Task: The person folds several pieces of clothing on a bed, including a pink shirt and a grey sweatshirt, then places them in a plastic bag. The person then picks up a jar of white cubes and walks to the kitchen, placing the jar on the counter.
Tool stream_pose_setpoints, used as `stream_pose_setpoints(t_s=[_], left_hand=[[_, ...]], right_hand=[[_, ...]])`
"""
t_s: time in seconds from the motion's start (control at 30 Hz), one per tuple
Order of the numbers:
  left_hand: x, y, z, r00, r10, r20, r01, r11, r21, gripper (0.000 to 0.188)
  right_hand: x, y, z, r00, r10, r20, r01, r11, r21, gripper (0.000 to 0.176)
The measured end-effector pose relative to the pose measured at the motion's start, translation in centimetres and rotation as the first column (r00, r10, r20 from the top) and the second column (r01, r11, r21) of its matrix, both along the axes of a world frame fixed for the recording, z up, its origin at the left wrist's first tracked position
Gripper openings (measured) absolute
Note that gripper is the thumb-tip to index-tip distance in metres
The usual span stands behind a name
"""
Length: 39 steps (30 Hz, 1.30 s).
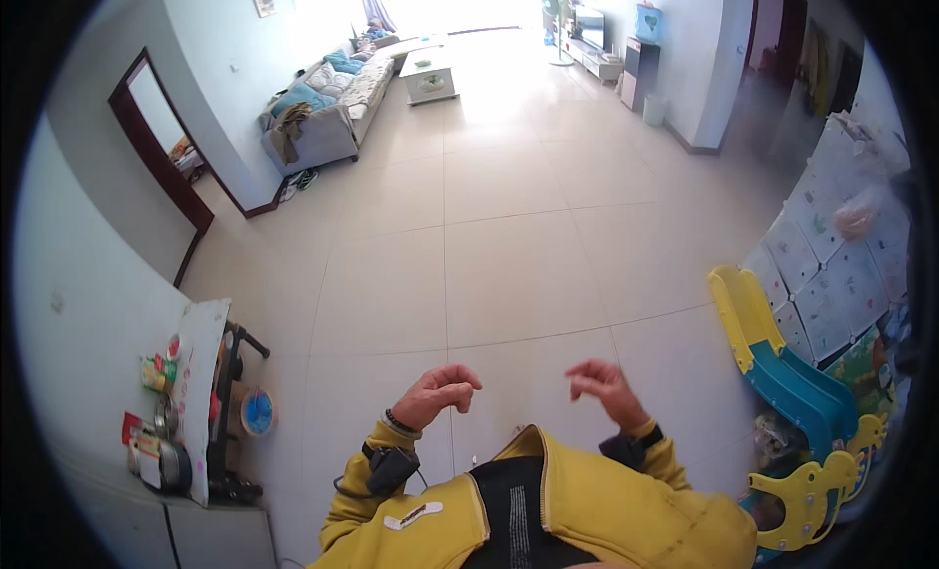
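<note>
My left hand (438, 397) is raised in front of my body with its fingers loosely bent and nothing in it. A dark bead bracelet (398, 424) circles that wrist, and a black device (391, 469) with a cable is strapped over the sleeve. Opposite it, my right hand (605, 394) hovers at about the same height, also holding nothing, its index finger and thumb a little apart. Another black device (631, 447) sits at the right wrist. Both hands are above the tiled floor (513, 276), touching nothing. I wear a yellow zipped jacket (623, 503).
At the left stands a small table (198, 393) with pots and packets; a bucket (259, 411) is beside it. A yellow and teal toy slide (781, 371) fills the right, before white storage cubes (825, 268). Farther off are a sofa (315, 133) and a coffee table (429, 81).
</note>
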<state>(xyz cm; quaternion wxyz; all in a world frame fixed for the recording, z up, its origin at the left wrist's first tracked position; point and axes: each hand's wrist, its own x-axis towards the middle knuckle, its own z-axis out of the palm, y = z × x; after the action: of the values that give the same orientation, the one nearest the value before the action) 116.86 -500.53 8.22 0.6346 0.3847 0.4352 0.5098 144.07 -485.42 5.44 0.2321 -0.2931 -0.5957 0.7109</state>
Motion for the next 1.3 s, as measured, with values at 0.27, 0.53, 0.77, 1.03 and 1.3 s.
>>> stream_pose_setpoints(t_s=[0.27,0.53,0.77,1.03,1.3], left_hand=[[-10.0,7.2,-9.2,0.881,0.347,0.323,-0.265,0.925,-0.271,0.017],[-27.5,23.5,-11.8,0.82,0.494,0.29,-0.409,0.859,-0.307,0.021],[-39.2,44.7,-6.4,0.948,0.276,0.158,-0.233,0.941,-0.244,0.021],[-46.6,66.3,-6.1,0.995,0.053,0.079,-0.042,0.99,-0.132,0.018],[-54.9,82.8,-4.5,0.966,0.172,0.192,-0.159,0.984,-0.08,0.023]], right_hand=[[-12.9,18.1,18.4,0.7,0.447,-0.557,0.134,0.684,0.717,0.022],[-28.5,31.3,27.2,0.545,0.787,-0.291,0.153,0.248,0.957,0.029],[-40.2,46.9,28.4,0.528,0.785,-0.324,0.18,0.27,0.946,0.026],[-49.3,67.6,26.4,0.545,0.752,-0.372,0.224,0.296,0.928,0.022],[-56.3,88.4,23.3,0.613,0.544,-0.574,0.294,0.517,0.804,0.019]])
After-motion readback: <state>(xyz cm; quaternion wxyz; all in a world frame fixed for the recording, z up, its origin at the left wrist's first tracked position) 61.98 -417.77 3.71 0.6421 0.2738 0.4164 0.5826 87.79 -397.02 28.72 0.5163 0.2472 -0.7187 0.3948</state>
